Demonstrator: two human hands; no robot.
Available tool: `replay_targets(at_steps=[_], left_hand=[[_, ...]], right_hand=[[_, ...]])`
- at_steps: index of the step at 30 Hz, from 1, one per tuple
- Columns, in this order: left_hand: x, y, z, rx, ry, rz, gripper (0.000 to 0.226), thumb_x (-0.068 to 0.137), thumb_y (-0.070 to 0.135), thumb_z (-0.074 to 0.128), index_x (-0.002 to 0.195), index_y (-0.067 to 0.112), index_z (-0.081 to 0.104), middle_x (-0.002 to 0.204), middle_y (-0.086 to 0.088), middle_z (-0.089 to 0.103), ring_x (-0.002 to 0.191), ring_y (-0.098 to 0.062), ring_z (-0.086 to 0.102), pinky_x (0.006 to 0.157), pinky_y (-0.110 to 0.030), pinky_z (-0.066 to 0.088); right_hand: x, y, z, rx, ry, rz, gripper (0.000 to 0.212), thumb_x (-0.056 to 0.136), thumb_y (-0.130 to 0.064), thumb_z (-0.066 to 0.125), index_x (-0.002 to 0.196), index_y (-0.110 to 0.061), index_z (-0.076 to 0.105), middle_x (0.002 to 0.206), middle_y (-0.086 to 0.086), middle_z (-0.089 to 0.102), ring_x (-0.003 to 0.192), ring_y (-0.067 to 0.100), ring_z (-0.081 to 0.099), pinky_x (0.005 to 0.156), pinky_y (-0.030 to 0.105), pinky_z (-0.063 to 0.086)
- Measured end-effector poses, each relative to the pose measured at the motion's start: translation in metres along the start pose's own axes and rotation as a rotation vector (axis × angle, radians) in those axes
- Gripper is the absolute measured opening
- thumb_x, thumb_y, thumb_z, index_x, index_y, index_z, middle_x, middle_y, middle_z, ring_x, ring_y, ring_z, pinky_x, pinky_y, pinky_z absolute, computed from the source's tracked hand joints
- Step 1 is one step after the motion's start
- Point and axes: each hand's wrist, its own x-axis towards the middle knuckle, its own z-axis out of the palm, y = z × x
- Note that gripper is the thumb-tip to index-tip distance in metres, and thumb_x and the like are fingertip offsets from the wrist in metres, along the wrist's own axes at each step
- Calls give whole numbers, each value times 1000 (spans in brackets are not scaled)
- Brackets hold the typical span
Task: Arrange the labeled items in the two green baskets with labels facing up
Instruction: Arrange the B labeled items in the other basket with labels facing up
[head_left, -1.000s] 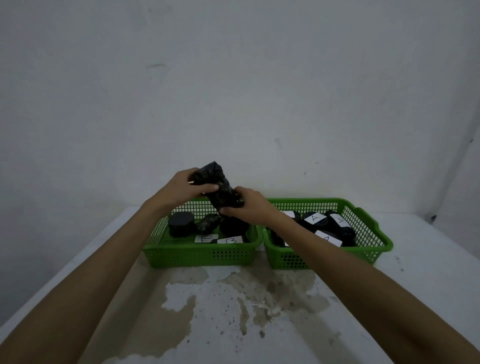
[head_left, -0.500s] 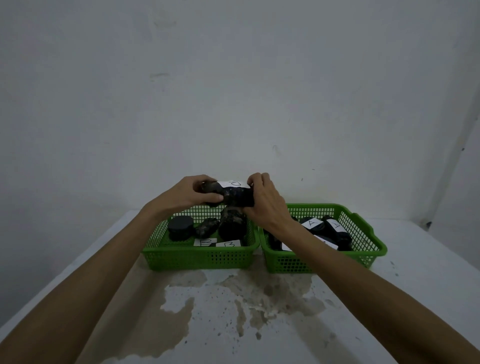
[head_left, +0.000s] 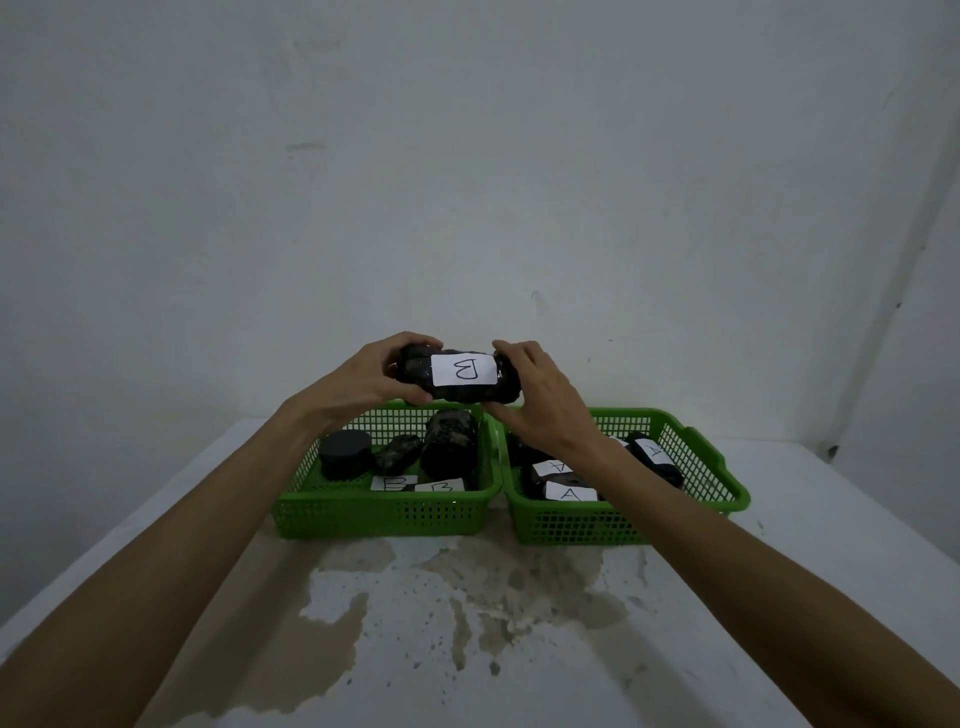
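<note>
Baskets sit on stained white table against bare wall.

Bare, sleeveless forearms; ringless hands

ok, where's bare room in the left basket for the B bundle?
Both hands hold the B bundle above the left basket. Little room: the round puck, a small lump and a tall bundle fill the back, two B labels the front. Bare floor shows only at the front-left corner. The right basket is crowded too.
</note>
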Motion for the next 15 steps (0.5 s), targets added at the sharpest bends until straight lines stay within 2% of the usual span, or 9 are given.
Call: replay_targets(at_steps=[2, 4, 6, 10, 11, 13, 15], left_hand=[[-4, -10, -10, 25, -6, -50, 71, 75, 4, 79, 136, 28, 51, 130, 3, 60, 121, -16, 57, 97, -36, 51], [-11, -24, -23, 64, 34, -115, 79, 73, 28, 80, 143, 33, 44, 139, 5, 53, 125, -17, 53, 103, -39, 46], [-20, -40, -34, 139, 130, -145, 80, 73, 49, 76, 144, 31, 43, 138, 7, 50, 123, -16, 52, 99, -36, 44], [-40, -79, -52, 356, 247, -150, 72, 77, 69, 63, 135, 28, 54, 130, 8, 58, 116, -13, 57, 92, -32, 48], [-44, -90, -56, 409, 251, -159, 71, 77, 70, 61, 133, 27, 56, 129, 7, 60, 114, -12, 58, 91, -32, 49], [-50, -111, -64, 510, 259, -168, 61, 84, 60, 63, 131, 22, 57, 127, 3, 62, 109, -11, 57, 88, -28, 46], [-53, -127, -69, 588, 261, -168, 50, 88, 46, 66, 129, 18, 59, 127, 0, 62, 106, -10, 56, 90, -28, 46]], right_hand=[[4, -6, 7, -2, -63, -2, 68, 81, -37, 76, 139, -14, 48, 127, 8, 53, 110, 26, 57, 83, 45, 57], [10, -17, 20, -1, -164, 12, 65, 79, -39, 77, 134, -15, 51, 123, 7, 54, 104, 26, 59, 82, 44, 56], [18, -30, 39, -29, -301, 35, 65, 77, -41, 79, 130, -15, 51, 119, 6, 53, 99, 25, 59, 81, 40, 54], [31, -51, 92, -62, -524, 49, 58, 75, -43, 81, 118, -14, 55, 109, 7, 55, 93, 26, 56, 78, 39, 51], [34, -56, 105, -54, -574, 44, 53, 75, -42, 82, 112, -13, 56, 106, 7, 56, 92, 26, 56, 75, 39, 51], [41, -64, 128, -40, -669, 33, 48, 75, -38, 83, 105, -13, 56, 103, 8, 59, 89, 27, 57, 70, 37, 49], [47, -69, 146, -45, -764, 26, 45, 79, -35, 81, 108, -10, 58, 105, 10, 61, 92, 28, 59, 74, 38, 51]])
